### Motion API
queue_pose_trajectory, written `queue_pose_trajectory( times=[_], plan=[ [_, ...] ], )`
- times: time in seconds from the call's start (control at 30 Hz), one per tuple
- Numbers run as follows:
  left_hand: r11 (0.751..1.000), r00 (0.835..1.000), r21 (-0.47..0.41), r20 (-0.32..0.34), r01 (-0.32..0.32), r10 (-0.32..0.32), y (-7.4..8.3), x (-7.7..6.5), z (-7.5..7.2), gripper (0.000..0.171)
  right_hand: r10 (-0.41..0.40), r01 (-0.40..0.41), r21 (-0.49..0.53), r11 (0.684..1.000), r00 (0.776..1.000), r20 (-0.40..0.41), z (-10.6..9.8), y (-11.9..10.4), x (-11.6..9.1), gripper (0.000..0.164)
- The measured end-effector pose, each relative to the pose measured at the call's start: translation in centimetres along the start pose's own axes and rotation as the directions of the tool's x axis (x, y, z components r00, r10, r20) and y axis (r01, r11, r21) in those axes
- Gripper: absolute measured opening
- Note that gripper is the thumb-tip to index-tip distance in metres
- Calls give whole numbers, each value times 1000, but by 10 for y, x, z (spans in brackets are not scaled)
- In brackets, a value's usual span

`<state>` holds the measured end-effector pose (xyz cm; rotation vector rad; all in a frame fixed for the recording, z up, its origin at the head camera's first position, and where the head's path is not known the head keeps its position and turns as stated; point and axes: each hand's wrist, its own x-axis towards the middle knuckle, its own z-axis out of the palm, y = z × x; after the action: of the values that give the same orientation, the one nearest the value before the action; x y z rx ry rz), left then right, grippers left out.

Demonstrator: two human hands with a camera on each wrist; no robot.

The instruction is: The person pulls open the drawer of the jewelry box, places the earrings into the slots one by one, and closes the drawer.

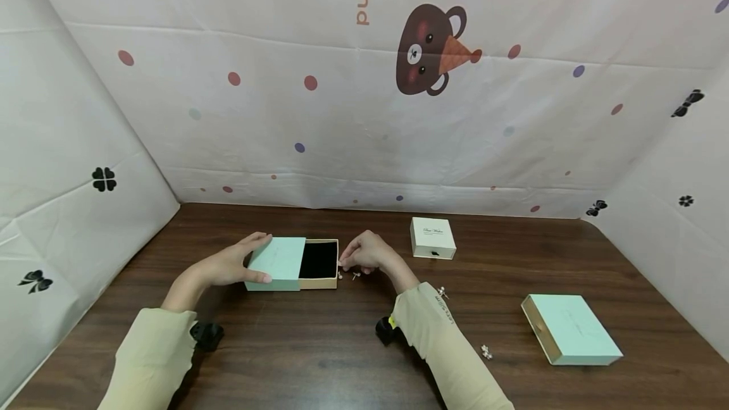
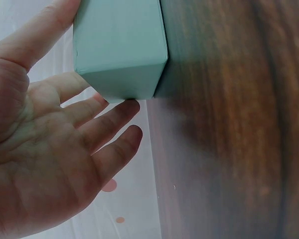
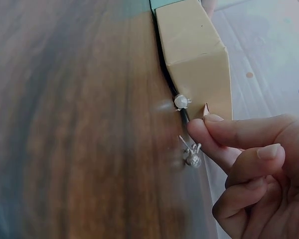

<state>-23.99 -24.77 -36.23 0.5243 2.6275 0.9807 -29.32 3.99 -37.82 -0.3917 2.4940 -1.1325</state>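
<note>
A mint-green drawer box [image 1: 276,261] lies on the table with its cream drawer [image 1: 319,284] partly pulled out to the right, showing a black lining. My left hand [image 1: 228,264] grips the mint sleeve at its left end, thumb on the near side and fingers on the far side. At the drawer's front panel, my right hand [image 1: 371,253] pinches a small pull tab [image 3: 206,110] between thumb and index finger. Two small earrings lie right beside that panel: a pearl-like stud [image 3: 181,102] and a silvery one with its post up [image 3: 193,158].
A small white box [image 1: 433,237] stands farther back, right of my right hand. Another mint-green box [image 1: 578,328] sits at the right. Two more silvery pieces of jewellery lie near the right sleeve, one piece [image 1: 442,292] behind the other piece [image 1: 486,352]. A printed white cloth [image 1: 342,119] walls the table.
</note>
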Motion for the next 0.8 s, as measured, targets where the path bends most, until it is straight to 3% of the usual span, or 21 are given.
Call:
queue_pose_trajectory(
  times=[0.53, 0.8],
  plan=[
    [1000, 1000, 7, -1, -7, 7, -1, 0, 0, 96, 0, 0, 21, 1000, 1000, 7, -3, 2, -2, 4],
    [1000, 1000, 10, -1, -7, 7, -1, 0, 0, 96, 21, -28, 124, 992, 998, 63, -5, 7, -4, 10]
  ],
)
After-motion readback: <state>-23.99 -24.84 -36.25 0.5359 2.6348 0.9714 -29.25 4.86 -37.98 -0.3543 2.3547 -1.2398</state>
